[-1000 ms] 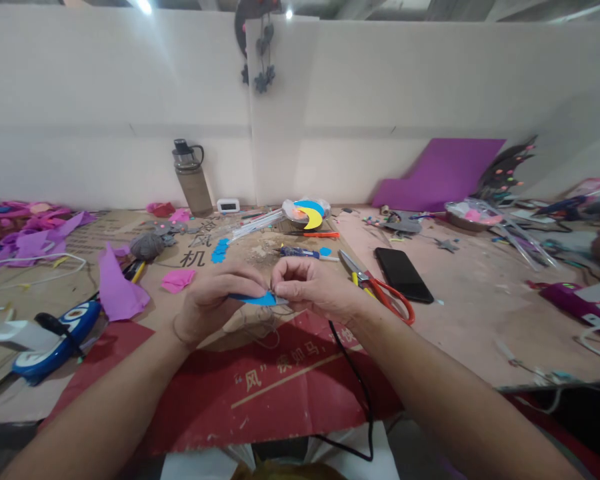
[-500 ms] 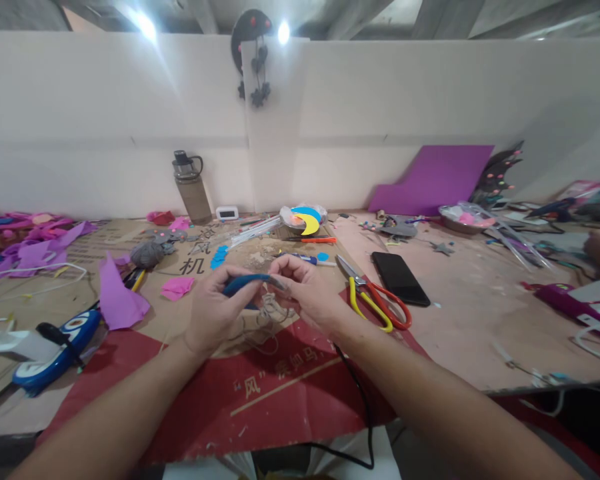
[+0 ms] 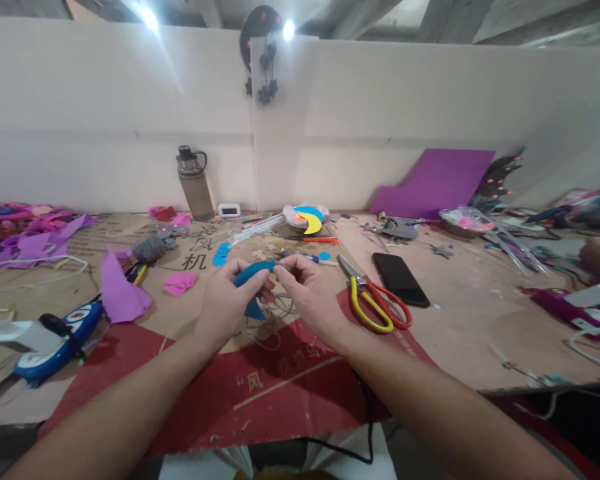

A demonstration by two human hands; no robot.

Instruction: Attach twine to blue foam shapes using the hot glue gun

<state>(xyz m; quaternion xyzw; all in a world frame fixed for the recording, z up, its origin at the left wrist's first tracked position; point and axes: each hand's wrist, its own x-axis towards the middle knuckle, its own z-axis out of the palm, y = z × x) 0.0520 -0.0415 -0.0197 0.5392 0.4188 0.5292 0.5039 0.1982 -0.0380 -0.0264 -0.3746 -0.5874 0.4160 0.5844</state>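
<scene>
My left hand [image 3: 225,300] is closed around a curved blue felt piece [image 3: 254,271], which bends upward between thumb and fingers. A pointed blue corner hangs below those fingers. At the right end of the felt, my right hand [image 3: 310,290] pinches a thin grey cord with thumb and forefinger. Loose loops of the cord [image 3: 284,305] hang under the right hand and lie on the cardboard. The exact spot where cord meets felt is partly covered by fingertips.
Scissors [image 3: 367,293] and a black phone [image 3: 401,279] lie to the right. Pink felt [image 3: 180,283], a grey yarn ball [image 3: 149,249] and a blue power strip [image 3: 60,343] are left. Behind stand a bottle [image 3: 195,187] and a bowl with blue and yellow crescents [image 3: 311,220].
The blue felt has turned so more of its face shows, and a pointed corner now hangs below. My right fingertips have shifted slightly at its end. The view has tilted a little.
</scene>
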